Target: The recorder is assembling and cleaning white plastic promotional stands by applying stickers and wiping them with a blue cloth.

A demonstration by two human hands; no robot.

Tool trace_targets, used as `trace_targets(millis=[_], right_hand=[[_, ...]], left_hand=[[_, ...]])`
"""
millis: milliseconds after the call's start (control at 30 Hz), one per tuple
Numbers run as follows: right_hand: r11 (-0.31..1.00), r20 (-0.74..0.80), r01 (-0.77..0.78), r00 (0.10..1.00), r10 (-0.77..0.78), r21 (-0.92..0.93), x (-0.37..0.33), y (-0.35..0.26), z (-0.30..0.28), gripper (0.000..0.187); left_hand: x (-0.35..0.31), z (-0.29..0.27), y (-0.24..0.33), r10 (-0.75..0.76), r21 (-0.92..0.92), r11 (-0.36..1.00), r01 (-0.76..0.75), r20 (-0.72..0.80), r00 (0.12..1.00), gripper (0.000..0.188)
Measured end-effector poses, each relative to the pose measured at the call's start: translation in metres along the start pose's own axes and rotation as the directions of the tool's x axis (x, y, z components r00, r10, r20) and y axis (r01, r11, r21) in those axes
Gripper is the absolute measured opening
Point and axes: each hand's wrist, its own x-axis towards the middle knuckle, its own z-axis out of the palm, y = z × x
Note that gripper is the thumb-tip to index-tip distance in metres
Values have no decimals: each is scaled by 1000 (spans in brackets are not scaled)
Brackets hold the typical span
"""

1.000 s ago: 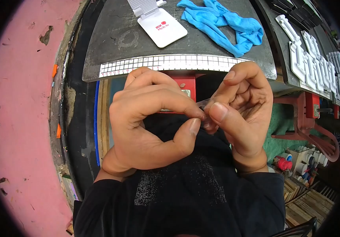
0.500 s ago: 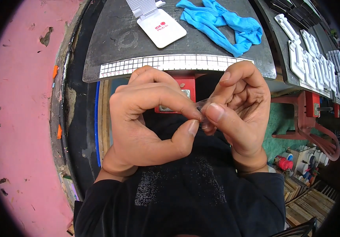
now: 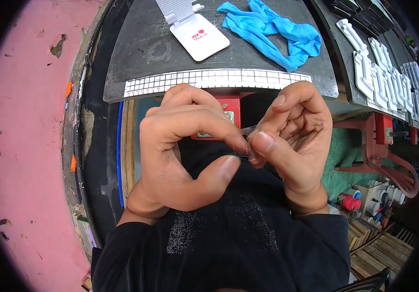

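Note:
My right hand point(image 3: 299, 138) pinches a small, thin piece of clear plastic film point(image 3: 247, 130) between thumb and forefinger. Most of the film is hidden behind the fingertips, so its full shape does not show. My left hand point(image 3: 173, 151) is close beside it, the forefinger tip touching or nearly touching the film's edge. The left thumb is apart from that forefinger, with nothing visible held between them. Both hands are in front of my chest, just short of the black worktable point(image 3: 136, 58).
A white folding phone stand point(image 3: 200, 39) and a crumpled blue cloth point(image 3: 292, 36) lie on the table. A gridded ruler strip point(image 3: 214, 77) runs along its near edge, above a red clamp point(image 3: 234, 103). White moulded parts point(image 3: 384, 78) fill the right bench; a reddish plastic chair point(image 3: 365, 141) stands below.
My left thumb has come away from the forefinger and dropped lower, opening the pinch. The right hand keeps its hold on the film and has barely moved.

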Motion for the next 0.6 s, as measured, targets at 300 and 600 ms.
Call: trace_targets(millis=[300,600], right_hand=[[996,46,-72,997,69,52,-1,0,-2,51],[914,139,-153,984,108,375,0,2,-11,52]], left_hand=[[-5,1,-3,9,-15,1000,-9,-27,1000,8],[-8,0,-6,8,-76,997,-10,-21,1000,6]])
